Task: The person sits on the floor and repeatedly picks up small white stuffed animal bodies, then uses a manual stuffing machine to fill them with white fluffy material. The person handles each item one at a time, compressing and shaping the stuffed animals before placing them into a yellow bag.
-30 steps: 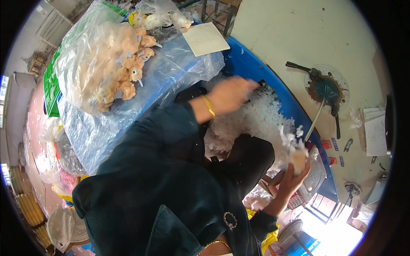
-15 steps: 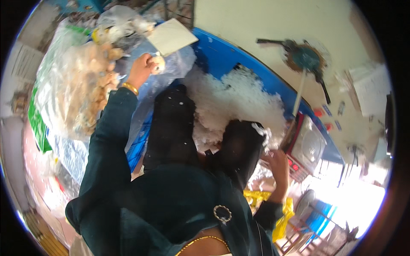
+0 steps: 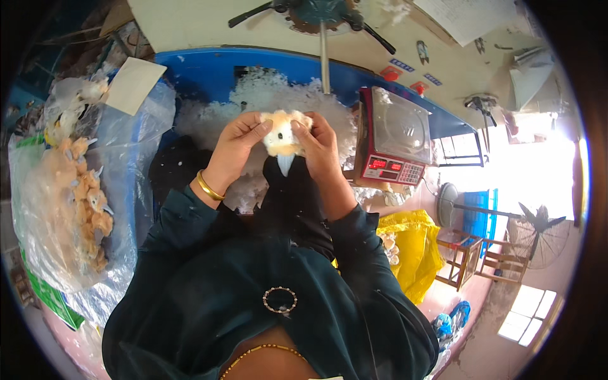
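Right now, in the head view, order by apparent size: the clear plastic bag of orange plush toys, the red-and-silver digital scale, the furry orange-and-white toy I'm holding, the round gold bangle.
1. Clear bag
2. Digital scale
3. Held toy
4. Gold bangle

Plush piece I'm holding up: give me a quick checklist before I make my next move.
1. Left grip on the plush piece: ok, pinching one side.
2. Right grip: ok, pinching the other side.
3. Pale blue flap in view: ok, at the piece's lower edge.
4. White stuffing nearby: ok, heaped beyond both hands.
5. Scale display lit: ok.
6. Piece fully filled: cannot tell.
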`<state>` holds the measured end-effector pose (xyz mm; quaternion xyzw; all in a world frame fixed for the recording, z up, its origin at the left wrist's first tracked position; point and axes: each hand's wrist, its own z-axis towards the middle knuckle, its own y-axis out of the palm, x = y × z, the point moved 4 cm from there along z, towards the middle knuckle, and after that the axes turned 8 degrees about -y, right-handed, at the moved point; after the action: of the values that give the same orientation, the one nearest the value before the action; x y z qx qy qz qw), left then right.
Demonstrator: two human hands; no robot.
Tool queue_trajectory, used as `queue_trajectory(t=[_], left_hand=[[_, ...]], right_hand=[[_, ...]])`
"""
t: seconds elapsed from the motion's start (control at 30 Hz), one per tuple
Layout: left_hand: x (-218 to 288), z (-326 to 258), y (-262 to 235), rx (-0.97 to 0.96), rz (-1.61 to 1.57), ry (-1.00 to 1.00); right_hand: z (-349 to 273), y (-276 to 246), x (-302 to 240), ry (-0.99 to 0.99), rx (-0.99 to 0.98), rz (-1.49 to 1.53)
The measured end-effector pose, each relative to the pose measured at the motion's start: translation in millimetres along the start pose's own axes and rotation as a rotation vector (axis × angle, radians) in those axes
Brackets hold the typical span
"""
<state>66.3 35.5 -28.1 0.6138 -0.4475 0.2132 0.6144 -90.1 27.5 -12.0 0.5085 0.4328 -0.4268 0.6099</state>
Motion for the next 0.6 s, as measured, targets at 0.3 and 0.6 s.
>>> queue_trajectory(t=[0.3, 0.6], left_hand=[[20, 111, 40, 0.181, 0.235, 0.166], [43, 103, 61, 0.264, 0.315, 0.116]], right_hand=[[91, -45, -30, -0.191, 0.316, -0.372], [114, -52, -28, -0.328, 0.323, -0.428]])
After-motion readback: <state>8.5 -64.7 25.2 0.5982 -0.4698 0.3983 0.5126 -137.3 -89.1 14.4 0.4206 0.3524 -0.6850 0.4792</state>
